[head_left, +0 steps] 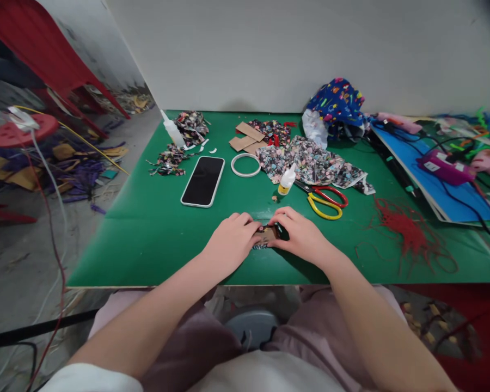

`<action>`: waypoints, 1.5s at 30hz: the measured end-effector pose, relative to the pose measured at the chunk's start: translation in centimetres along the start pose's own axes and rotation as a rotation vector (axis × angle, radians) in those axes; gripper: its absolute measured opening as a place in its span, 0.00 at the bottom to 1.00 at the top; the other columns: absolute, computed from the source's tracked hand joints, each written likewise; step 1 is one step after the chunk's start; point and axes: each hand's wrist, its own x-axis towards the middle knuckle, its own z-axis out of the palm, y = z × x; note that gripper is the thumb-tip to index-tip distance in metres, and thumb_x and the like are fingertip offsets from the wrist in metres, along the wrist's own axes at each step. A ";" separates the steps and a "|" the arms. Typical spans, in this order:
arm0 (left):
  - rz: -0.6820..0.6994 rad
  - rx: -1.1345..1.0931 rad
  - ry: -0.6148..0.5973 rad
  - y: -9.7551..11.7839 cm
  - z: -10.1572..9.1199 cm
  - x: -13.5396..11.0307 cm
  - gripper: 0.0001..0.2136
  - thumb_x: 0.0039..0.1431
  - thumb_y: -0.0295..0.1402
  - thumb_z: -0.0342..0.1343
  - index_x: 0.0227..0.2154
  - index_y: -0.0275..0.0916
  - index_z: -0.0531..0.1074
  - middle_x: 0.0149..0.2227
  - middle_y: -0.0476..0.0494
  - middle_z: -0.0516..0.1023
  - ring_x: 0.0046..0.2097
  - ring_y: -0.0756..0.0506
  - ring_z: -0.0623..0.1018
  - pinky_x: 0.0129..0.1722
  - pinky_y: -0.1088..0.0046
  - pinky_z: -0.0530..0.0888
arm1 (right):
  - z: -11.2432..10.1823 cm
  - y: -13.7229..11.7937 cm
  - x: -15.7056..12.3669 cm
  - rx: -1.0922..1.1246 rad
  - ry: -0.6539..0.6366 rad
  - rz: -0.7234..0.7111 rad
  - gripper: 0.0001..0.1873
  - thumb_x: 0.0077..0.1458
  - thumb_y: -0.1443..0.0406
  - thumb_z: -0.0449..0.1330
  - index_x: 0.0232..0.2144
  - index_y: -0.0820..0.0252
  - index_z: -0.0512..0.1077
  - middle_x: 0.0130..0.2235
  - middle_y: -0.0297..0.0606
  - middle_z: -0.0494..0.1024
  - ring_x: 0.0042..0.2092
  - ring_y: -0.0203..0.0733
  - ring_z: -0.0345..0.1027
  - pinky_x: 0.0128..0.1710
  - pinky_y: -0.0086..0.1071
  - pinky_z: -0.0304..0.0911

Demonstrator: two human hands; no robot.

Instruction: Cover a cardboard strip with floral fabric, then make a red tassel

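Observation:
Between my two hands, low over the green table, is a small piece of brown cardboard (265, 235) with dark flowered cloth along its edges. My left hand (234, 239) pinches its left side with bent fingers. On the other side my right hand (298, 235) grips the right end, thumb below and fingers above; a dark bit of the cloth shows beside its fingers. Just beyond the hands stands a small glue bottle (286, 181) with a yellow label. Scissors (324, 201) with one red and one yellow handle lie to its right.
A phone (203, 182), a white ring (245, 165), cardboard strips (247, 137) and flowered cloth (310, 160) lie further back. A white bottle (172, 130) leans at the back left. Red threads (408, 228), a blue folder (433, 174) and a purple device (445, 166) with cables occupy the right.

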 end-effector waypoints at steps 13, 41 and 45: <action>-0.215 -0.523 -0.045 0.5 -1.7 0.2 0.08 0.54 0.37 0.52 0.30 0.41 0.73 0.22 0.53 0.74 0.26 0.50 0.72 0.27 0.77 0.64 | -0.7 0.1 0.0 0.310 0.153 -0.004 0.08 0.54 0.61 0.55 0.32 0.56 0.73 0.33 0.35 0.75 0.36 0.37 0.67 0.37 0.31 0.61; -0.393 -1.110 0.196 1.0 -0.7 0.7 0.08 0.50 0.36 0.56 0.29 0.37 0.68 0.28 0.50 0.74 0.31 0.51 0.74 0.31 0.77 0.69 | 0.1 -1.4 0.2 0.743 0.231 0.316 0.13 0.51 0.56 0.55 0.28 0.59 0.69 0.24 0.31 0.71 0.25 0.32 0.61 0.25 0.26 0.56; -0.341 -1.071 0.249 1.3 -0.8 0.4 0.11 0.53 0.37 0.54 0.38 0.39 0.71 0.38 0.47 0.77 0.39 0.49 0.76 0.38 0.74 0.72 | -0.2 -1.6 0.0 0.748 0.230 0.307 0.13 0.52 0.57 0.55 0.23 0.60 0.68 0.22 0.31 0.70 0.23 0.31 0.59 0.24 0.26 0.55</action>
